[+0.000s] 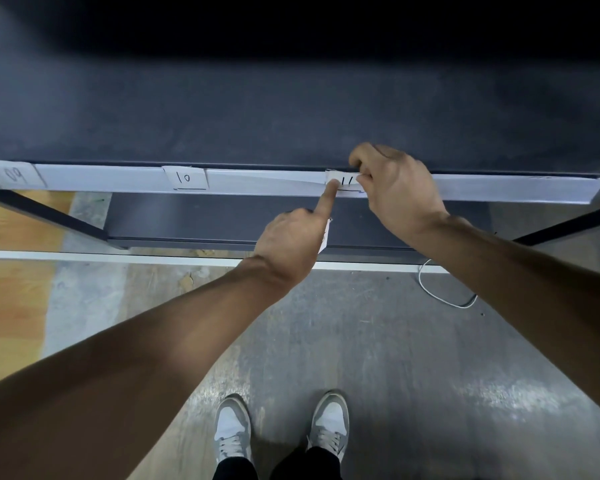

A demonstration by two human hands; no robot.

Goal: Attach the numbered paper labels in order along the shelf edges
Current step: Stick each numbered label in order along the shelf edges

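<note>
Grey, scuffed concrete floor (413, 358) lies under you, with a patch of orange wood-look boarding (11, 306) at your left and your two grey-and-white laced sneakers (281, 431) at the bottom of the view. Just beyond your right forearm a thin white cable (440, 296) curls on the concrete, near a white painted line (118, 258) that runs across the floor in front of the shelving.

Your left hand (291, 244) is mostly curled, index finger out straight, its tip pressing the left end of the white paper label marked 11 (347, 181). Some white paper pieces (324, 237) peek out from under that fist; how many you cannot tell. Your right hand (395, 188) arches over the label's right end, fingers bent narrowly and pinched on the paper, thumb hidden behind it, covering part of the number.

That label sits on the pale, smooth strip along the shelf edge (274, 181), which looks slightly bowed just left of it. Further left on the same strip are the white paper label marked 10 (186, 178) and, near the corner, the blurred white paper label marked 09 (14, 174), well apart from each other. Black metal frame bars (49, 213) slant below the edge, with a lower dark shelf (205, 216) between them. Beyond the strip, the matte dark grey shelf top (291, 116) fades into black.
</note>
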